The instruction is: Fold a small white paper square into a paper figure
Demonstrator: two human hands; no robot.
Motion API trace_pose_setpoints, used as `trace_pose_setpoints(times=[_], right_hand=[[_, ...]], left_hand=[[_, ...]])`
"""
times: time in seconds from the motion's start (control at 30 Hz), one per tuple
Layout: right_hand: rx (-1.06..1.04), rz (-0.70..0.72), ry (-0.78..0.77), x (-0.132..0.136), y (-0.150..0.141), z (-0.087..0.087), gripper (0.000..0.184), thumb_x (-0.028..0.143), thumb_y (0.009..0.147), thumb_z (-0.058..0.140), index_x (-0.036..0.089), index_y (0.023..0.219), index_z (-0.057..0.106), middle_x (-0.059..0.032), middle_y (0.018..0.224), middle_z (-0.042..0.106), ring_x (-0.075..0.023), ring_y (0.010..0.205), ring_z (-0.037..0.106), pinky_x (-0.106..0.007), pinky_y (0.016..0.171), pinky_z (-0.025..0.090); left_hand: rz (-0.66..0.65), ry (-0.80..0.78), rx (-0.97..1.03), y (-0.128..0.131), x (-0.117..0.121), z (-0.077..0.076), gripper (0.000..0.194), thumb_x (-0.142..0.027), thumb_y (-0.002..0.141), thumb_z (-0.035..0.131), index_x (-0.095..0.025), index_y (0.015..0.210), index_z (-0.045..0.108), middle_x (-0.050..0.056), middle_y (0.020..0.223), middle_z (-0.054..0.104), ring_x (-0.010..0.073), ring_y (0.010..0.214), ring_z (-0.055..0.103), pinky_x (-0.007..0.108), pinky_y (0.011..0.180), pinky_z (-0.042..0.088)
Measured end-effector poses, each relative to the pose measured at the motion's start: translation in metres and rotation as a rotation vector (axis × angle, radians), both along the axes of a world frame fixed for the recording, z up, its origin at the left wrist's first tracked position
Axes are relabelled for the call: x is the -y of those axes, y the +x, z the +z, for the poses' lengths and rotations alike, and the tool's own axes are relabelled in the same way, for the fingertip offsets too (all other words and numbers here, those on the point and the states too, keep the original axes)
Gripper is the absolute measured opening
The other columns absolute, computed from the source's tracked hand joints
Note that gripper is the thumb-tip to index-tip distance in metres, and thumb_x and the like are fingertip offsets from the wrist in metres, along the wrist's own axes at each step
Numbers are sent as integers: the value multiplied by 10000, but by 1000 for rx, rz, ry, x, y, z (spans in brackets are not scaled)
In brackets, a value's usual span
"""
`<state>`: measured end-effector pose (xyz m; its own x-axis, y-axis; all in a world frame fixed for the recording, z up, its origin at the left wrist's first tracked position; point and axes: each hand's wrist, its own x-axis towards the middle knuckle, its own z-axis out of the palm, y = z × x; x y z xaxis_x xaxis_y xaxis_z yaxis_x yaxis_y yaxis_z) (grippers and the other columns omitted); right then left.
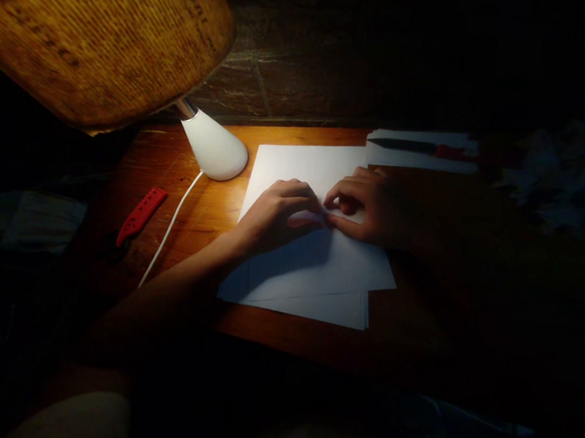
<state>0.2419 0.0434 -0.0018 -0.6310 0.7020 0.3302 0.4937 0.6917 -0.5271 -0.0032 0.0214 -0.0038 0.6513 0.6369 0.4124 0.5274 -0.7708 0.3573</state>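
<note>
My left hand point(293, 209) and my right hand point(356, 203) meet over the middle of a white sheet of paper point(350, 256). Thumb and fingers of both hands are closed in a pinch on the paper, where a raised bit shows between them. More sheets lie beneath it, and their edges point(336, 309) stick out toward the front of the table. What the fingertips do inside the pinch is partly hidden by the hands and their shadow.
A lamp with a white base point(215, 147) and a brown shade point(109, 39) stands at the left, its white cord point(172, 224) running forward. A red slotted object point(141, 215) lies beside it. Back right, a knife point(408, 146) rests on a paper stack point(417, 161).
</note>
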Motion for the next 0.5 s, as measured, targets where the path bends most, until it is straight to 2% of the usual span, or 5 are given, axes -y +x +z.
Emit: trace_pose_setpoints(times=[0.13, 0.3, 0.5], right_hand=[[-99, 79, -77, -7, 6, -3, 187, 344, 843, 760, 221, 983, 748, -31, 856, 738, -232, 848, 632, -389, 813, 419], [-175, 89, -260, -10, 11, -1, 206, 295, 799, 770, 235, 996, 762, -52, 963, 769, -233, 873, 678, -397, 809, 527], [-176, 65, -244, -10, 12, 1, 107, 280, 798, 784, 253, 900, 768, -36, 887, 750, -228, 828, 662, -398, 795, 518]], left_hand=[[-45, -35, 13, -3, 1, 1, 70, -285, 1016, 771, -216, 1019, 760, 56, 1054, 780, 180, 955, 713, 322, 862, 553], [-43, -89, 10, -4, 2, 3, 117, -314, 1020, 756, -200, 1044, 767, 84, 1066, 779, 194, 971, 725, 334, 880, 578], [-20, -50, -56, -3, 1, 2, 143, -336, 1020, 750, -206, 980, 791, 74, 1055, 817, 211, 941, 754, 368, 872, 537]])
